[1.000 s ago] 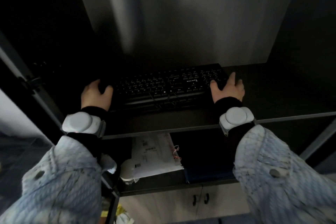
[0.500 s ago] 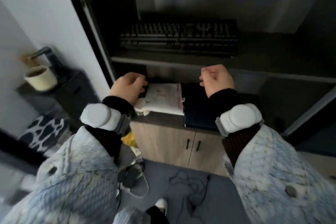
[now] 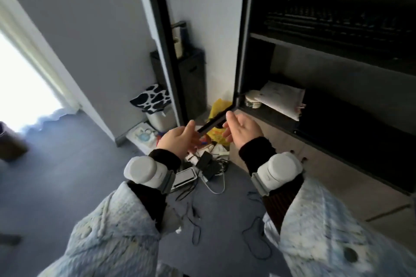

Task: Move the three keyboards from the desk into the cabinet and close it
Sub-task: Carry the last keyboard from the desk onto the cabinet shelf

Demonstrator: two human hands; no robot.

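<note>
A black keyboard (image 3: 337, 27) lies on the upper shelf of the dark cabinet (image 3: 315, 48) at the upper right. The cabinet's black-framed glass door (image 3: 166, 36) stands open, its lower edge running down towards my hands. My left hand (image 3: 180, 140) is open, fingers reaching up at the door's bottom corner. My right hand (image 3: 242, 128) is open too, palm turned left, fingertips right by the door's lower edge. Neither hand holds anything. Whether more keyboards lie on the shelf is hidden in the dark.
On the lower shelf lie white papers (image 3: 282, 99) and a dark folder. On the grey floor sit a yellow bag (image 3: 217, 119), chargers and cables (image 3: 207, 168), a black-and-white spotted cushion (image 3: 152, 99) and a black side stand (image 3: 191, 74). A bright doorway is at the left.
My hands let go of the keyboard on the shelf and drew back. My view swung left and down, and both hands opened and came to the door's lower edge.
</note>
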